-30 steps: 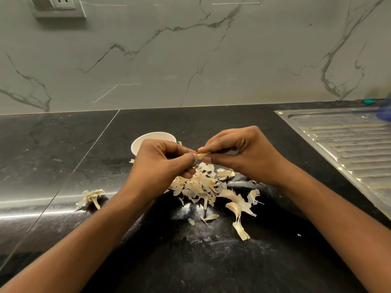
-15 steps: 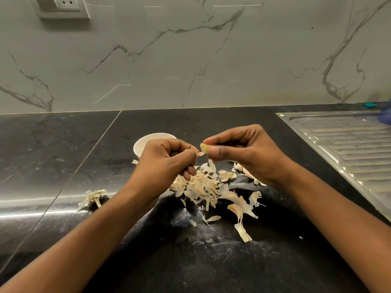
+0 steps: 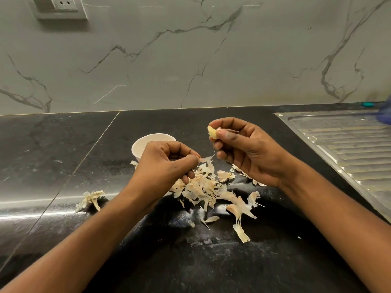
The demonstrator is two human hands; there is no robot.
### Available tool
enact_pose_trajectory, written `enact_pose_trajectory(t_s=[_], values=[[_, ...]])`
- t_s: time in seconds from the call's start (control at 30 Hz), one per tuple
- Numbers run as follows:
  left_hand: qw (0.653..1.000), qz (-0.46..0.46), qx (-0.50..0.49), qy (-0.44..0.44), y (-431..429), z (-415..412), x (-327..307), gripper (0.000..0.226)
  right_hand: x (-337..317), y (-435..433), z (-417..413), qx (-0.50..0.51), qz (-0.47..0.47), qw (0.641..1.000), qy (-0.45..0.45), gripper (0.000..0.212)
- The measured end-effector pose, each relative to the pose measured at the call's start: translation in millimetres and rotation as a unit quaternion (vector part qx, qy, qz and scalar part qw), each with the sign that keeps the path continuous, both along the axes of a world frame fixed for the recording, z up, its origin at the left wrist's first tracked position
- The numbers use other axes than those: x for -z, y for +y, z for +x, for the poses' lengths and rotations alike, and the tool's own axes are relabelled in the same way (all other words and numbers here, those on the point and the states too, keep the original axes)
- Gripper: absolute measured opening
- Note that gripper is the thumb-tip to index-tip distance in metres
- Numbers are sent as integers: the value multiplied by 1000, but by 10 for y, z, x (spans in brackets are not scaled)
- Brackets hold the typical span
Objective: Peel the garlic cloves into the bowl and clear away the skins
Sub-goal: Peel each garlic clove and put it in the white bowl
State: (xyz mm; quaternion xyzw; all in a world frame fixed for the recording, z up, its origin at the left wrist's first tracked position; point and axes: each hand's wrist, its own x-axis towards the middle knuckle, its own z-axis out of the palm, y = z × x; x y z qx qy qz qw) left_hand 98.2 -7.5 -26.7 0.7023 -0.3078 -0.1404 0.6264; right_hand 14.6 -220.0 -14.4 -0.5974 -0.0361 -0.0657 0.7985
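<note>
My right hand (image 3: 245, 149) pinches a pale yellow peeled garlic clove (image 3: 212, 132) between thumb and fingers, raised above the counter. My left hand (image 3: 167, 163) is lower and to the left, its fingertips pinching a thin strip of skin (image 3: 204, 159) over a heap of papery garlic skins (image 3: 208, 187). A small white bowl (image 3: 146, 142) stands just behind my left hand, which hides its near side. What lies in the bowl cannot be seen.
A separate clump of skins with a stalk (image 3: 91, 198) lies on the black stone counter (image 3: 63, 149) to the left. A ribbed steel sink drainboard (image 3: 347, 144) fills the right. A marble wall with a socket (image 3: 63, 5) rises behind.
My hands have drawn apart. The right hand lifted the clove up and to the right, and the left hand dropped slightly toward the skin heap with a strip of skin in its fingertips.
</note>
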Motion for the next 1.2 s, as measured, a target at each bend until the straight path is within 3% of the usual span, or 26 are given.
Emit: enact_pose_trajectory(t_s=[0.13, 0.47, 0.83, 1.0, 1.2], values=[[999, -29, -11, -21, 25, 12, -1, 11, 9, 24, -9, -16, -44, 999, 19, 21], [998, -67, 10, 3, 18, -14, -21, 12, -17, 42, -34, -20, -86, 994, 59, 32], [999, -47, 19, 7, 20, -21, -33, 7, -3, 33, -13, 25, -120, 991, 60, 32], [1000, -29, -7, -11, 18, -12, -19, 14, 27, 50, 0, 30, -160, 986, 47, 26], [1000, -20, -20, -6, 14, -17, -25, 16, 38, 117, -23, 27, -240, 970, 25, 37]])
